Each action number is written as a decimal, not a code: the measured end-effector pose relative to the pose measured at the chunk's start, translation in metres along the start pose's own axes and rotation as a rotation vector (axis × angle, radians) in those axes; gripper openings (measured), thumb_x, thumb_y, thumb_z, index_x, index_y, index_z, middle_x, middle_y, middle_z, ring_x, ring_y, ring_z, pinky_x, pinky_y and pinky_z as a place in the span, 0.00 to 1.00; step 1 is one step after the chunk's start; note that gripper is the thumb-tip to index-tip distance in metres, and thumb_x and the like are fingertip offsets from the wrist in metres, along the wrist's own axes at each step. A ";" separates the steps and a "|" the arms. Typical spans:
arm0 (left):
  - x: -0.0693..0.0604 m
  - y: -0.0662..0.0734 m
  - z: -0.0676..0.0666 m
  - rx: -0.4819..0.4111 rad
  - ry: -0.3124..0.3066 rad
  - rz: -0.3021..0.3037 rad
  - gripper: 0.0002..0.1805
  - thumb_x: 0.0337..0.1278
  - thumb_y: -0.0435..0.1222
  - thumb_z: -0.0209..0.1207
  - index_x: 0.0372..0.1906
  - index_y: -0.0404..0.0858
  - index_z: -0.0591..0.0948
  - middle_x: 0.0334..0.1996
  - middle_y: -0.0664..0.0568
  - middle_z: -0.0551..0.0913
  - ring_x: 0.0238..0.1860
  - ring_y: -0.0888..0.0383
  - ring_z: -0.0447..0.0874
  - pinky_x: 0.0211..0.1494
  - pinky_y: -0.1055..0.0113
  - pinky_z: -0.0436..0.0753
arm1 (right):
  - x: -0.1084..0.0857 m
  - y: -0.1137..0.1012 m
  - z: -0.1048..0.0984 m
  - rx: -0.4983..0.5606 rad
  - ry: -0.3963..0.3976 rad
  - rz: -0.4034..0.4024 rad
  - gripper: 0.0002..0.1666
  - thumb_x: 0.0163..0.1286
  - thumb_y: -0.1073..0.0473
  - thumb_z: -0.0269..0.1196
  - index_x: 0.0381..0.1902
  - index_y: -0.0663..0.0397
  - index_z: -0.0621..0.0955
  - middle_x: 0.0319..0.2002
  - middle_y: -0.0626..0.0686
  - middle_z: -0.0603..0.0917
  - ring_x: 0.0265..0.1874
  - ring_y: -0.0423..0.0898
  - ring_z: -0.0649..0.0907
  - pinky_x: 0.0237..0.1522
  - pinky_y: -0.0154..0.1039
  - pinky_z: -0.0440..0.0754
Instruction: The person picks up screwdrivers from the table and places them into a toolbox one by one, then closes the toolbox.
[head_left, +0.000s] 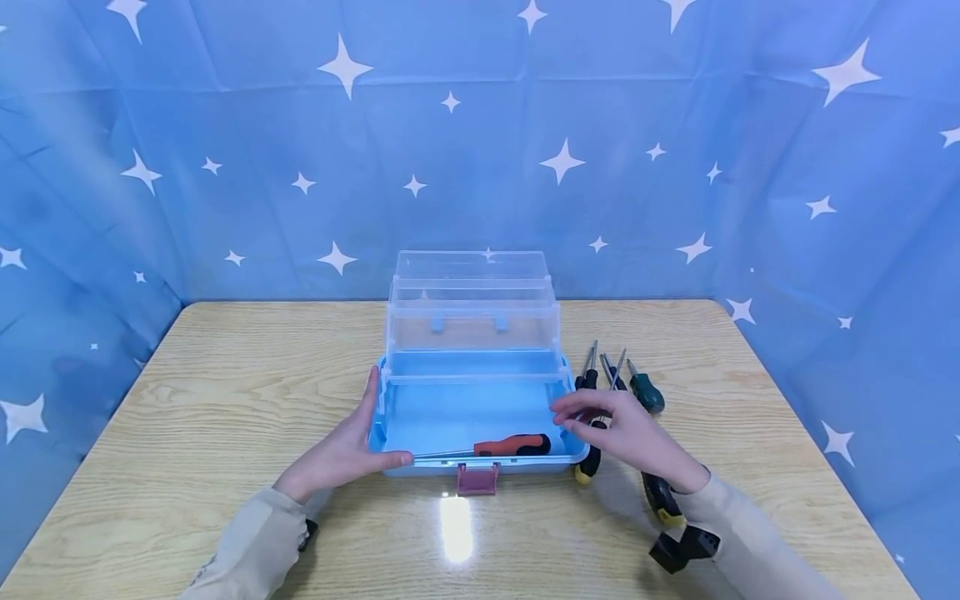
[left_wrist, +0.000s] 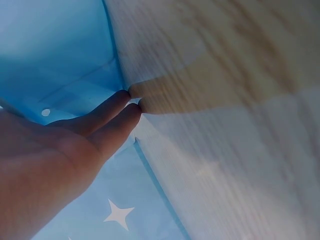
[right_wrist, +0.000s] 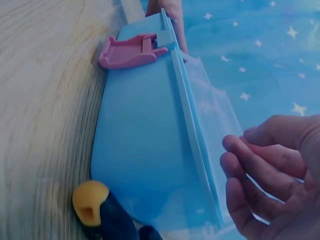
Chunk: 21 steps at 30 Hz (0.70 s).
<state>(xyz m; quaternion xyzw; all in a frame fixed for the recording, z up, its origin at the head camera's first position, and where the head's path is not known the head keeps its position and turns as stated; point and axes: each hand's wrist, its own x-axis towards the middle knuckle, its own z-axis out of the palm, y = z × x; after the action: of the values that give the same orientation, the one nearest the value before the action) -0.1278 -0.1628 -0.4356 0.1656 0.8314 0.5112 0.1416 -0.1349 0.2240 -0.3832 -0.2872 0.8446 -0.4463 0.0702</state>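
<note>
A light blue box [head_left: 468, 408] with a raised clear lid [head_left: 472, 287] stands on the table; its pink latch [head_left: 477, 479] hangs at the front. Inside, along the front wall, lies a screwdriver with a red and black handle [head_left: 512, 445]. My left hand [head_left: 341, 450] rests against the box's left side, fingers nearly straight, thumb on the front rim; in the left wrist view two fingertips touch the box's side. Over the right rim is my right hand [head_left: 622, 425], fingers loosely bent; in the right wrist view this hand [right_wrist: 275, 175] holds nothing visible.
Right of the box lie several screwdrivers, partly hidden by my right hand and arm: one with a green handle [head_left: 647, 393], one with a black and yellow handle [head_left: 660, 498], and another yellow-ended handle [head_left: 588, 465] close beside the box. A star-patterned blue cloth [head_left: 480, 167] hangs behind the table [head_left: 247, 400].
</note>
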 end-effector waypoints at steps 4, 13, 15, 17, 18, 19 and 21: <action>0.000 0.000 0.000 -0.001 -0.003 0.004 0.68 0.50 0.46 0.71 0.75 0.42 0.26 0.76 0.39 0.32 0.73 0.36 0.38 0.67 0.36 0.50 | -0.005 0.001 -0.004 -0.017 0.041 0.001 0.12 0.68 0.68 0.61 0.49 0.60 0.83 0.39 0.51 0.87 0.37 0.43 0.84 0.35 0.38 0.82; -0.001 0.000 -0.001 -0.001 -0.007 0.004 0.69 0.49 0.47 0.71 0.75 0.43 0.26 0.76 0.39 0.32 0.73 0.35 0.39 0.67 0.37 0.51 | -0.019 0.011 -0.016 -0.032 0.092 0.062 0.11 0.69 0.67 0.60 0.48 0.59 0.84 0.39 0.50 0.86 0.36 0.43 0.83 0.35 0.38 0.81; -0.001 0.001 -0.001 0.001 -0.008 0.002 0.69 0.49 0.47 0.71 0.75 0.43 0.25 0.76 0.39 0.32 0.73 0.35 0.38 0.67 0.37 0.50 | -0.024 0.013 -0.019 -0.044 0.107 0.074 0.11 0.69 0.68 0.60 0.47 0.58 0.84 0.40 0.49 0.86 0.36 0.42 0.83 0.34 0.37 0.81; -0.001 0.001 -0.001 0.003 -0.007 0.004 0.68 0.50 0.47 0.71 0.75 0.43 0.25 0.76 0.39 0.32 0.73 0.35 0.39 0.67 0.37 0.51 | -0.028 0.015 -0.021 -0.054 0.122 0.084 0.11 0.69 0.68 0.60 0.47 0.59 0.84 0.40 0.49 0.86 0.36 0.41 0.83 0.34 0.36 0.81; -0.001 0.001 -0.001 0.004 -0.007 0.004 0.68 0.50 0.47 0.70 0.75 0.44 0.25 0.76 0.39 0.32 0.73 0.35 0.39 0.67 0.37 0.51 | -0.030 0.016 -0.021 -0.058 0.128 0.089 0.11 0.68 0.68 0.60 0.47 0.59 0.84 0.41 0.49 0.86 0.36 0.41 0.83 0.34 0.36 0.81; -0.001 0.001 -0.001 0.004 -0.007 0.005 0.68 0.50 0.47 0.70 0.75 0.44 0.25 0.76 0.39 0.32 0.73 0.35 0.39 0.67 0.37 0.51 | -0.032 0.017 -0.022 -0.062 0.133 0.092 0.11 0.68 0.69 0.60 0.47 0.59 0.83 0.41 0.49 0.86 0.37 0.41 0.83 0.35 0.36 0.81; -0.001 0.001 -0.001 0.004 -0.006 0.007 0.68 0.50 0.47 0.70 0.75 0.44 0.25 0.76 0.39 0.32 0.73 0.35 0.39 0.67 0.37 0.51 | -0.035 0.019 -0.024 -0.062 0.143 0.100 0.12 0.69 0.69 0.60 0.48 0.59 0.83 0.42 0.50 0.86 0.37 0.41 0.83 0.36 0.36 0.82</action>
<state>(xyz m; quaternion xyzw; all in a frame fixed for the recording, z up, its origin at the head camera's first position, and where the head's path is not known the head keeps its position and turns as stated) -0.1274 -0.1633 -0.4345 0.1704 0.8313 0.5097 0.1420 -0.1227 0.2685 -0.3889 -0.2141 0.8742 -0.4351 0.0227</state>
